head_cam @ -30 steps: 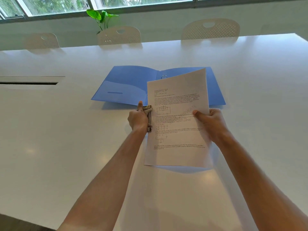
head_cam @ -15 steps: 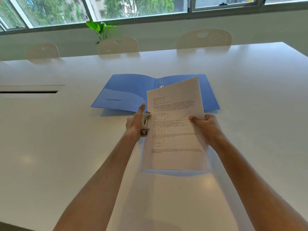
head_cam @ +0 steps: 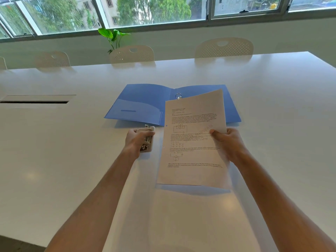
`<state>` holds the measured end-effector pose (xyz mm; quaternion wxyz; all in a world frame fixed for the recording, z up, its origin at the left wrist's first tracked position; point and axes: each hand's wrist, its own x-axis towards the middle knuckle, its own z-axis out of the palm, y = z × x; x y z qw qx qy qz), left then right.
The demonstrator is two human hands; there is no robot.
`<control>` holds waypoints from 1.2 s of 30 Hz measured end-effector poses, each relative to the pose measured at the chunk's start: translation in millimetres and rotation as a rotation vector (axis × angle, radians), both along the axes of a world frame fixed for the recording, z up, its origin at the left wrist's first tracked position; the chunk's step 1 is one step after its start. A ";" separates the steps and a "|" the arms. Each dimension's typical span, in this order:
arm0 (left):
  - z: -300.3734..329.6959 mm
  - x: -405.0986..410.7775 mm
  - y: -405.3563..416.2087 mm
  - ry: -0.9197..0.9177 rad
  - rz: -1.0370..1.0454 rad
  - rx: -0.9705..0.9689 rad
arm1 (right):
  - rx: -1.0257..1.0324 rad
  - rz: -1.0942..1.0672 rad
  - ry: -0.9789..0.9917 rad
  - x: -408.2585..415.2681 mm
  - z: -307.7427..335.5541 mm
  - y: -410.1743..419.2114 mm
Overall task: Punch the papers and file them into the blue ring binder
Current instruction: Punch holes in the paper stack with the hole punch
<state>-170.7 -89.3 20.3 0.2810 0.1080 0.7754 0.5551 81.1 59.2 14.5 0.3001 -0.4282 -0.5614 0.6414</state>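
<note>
Papers (head_cam: 194,142): a printed sheaf held tilted above the white surface (head_cam: 72,160), its near edge lifted clear and casting a shadow below. Black text in several paragraphs with three small circuit diagrams; the lettering is too small to read. A faint reddish stamp sits near the right margin, illegible. One small punched hole shows at the left edge.

Listed left to right, placed relative to the papers:

- Slot (head_cam: 34,102): long dark recess in the surface, far left of the papers.
- Chairs (head_cam: 132,54): pale perforated backs along the far side of the surface, beyond the papers.
- Plant (head_cam: 113,36): green leaves behind the chairs, below the windows (head_cam: 154,10).
- Blue ring binder (head_cam: 145,104): lying open and flat just beyond the papers, a clear inner pocket on its left cover, one metal ring (head_cam: 178,96) at the spine. The papers' upper part overlaps its right cover from this view. No label legible.
- Left hand (head_cam: 138,140): closed over the hole punch (head_cam: 147,142), just left of the papers and not touching them.
- Hole punch: pale body with metal parts, standing on the surface; no brand visible.
- Right hand (head_cam: 229,142): gripping the papers at their right edge, thumb on the printed face, fingers behind.
</note>
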 end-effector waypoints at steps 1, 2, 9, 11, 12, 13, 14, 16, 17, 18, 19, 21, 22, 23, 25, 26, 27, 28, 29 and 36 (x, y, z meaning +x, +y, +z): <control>-2.0 -4.7 -3.6 0.018 0.018 -0.012 | 0.002 -0.001 -0.002 0.4 0.2 -1.2; -3.1 -8.5 -7.6 0.047 0.034 -0.040 | 0.004 -0.002 -0.004 0.8 0.2 -2.1; 1.7 -29.2 -31.5 0.334 0.146 -0.129 | 0.006 -0.021 0.002 6.3 -3.6 -4.3; 3.2 -33.5 -35.9 0.373 0.151 -0.151 | 0.004 -0.026 0.001 8.7 -4.0 -5.4; 3.4 -35.5 -37.3 0.385 0.157 -0.158 | 0.004 -0.027 0.006 9.9 -4.0 -6.0; 3.5 -37.5 -38.1 0.396 0.163 -0.165 | 0.004 -0.027 0.011 11.2 -3.7 -7.0; 3.2 -39.2 -38.7 0.402 0.168 -0.174 | 0.006 -0.028 0.013 12.8 -3.7 -7.7; 1.0 -42.0 -39.8 0.410 0.173 -0.188 | 0.008 -0.029 0.015 15.6 -3.5 -9.5; -0.7 -43.0 -40.4 0.406 0.176 -0.193 | 0.008 -0.030 0.018 16.8 -3.5 -10.6; -2.3 -43.6 -40.9 0.398 0.180 -0.197 | 0.008 -0.034 0.021 18.1 -3.9 -11.2; -3.8 -44.1 -41.3 0.394 0.186 -0.198 | 0.007 -0.038 0.023 19.2 -4.3 -11.9; -6.0 -44.6 -41.6 0.393 0.192 -0.199 | 0.001 -0.045 0.026 21.3 -4.9 -13.1; -7.0 -45.3 -41.3 0.394 0.193 -0.202 | -0.002 -0.048 0.025 22.2 -5.5 -13.3; -7.6 -45.9 -41.0 0.395 0.193 -0.205 | -0.004 -0.051 0.024 23.0 -5.6 -13.5; -8.3 -46.8 -40.6 0.404 0.199 -0.216 | -0.010 -0.061 0.027 25.1 -5.8 -13.7; -8.5 -47.4 -40.8 0.412 0.206 -0.220 | -0.014 -0.065 0.031 26.0 -6.0 -13.8; -8.7 -47.9 -41.1 0.418 0.214 -0.223 | -0.017 -0.066 0.032 26.7 -6.0 -14.2; -9.1 -48.5 -41.4 0.423 0.222 -0.226 | -0.020 -0.066 0.031 27.6 -6.1 -14.7; -9.4 -49.0 -41.8 0.426 0.228 -0.232 | -0.023 -0.066 0.032 28.0 -6.3 -15.3; -11.1 -49.4 -43.5 0.423 0.243 -0.262 | -0.037 -0.071 0.026 29.2 -11.6 -15.3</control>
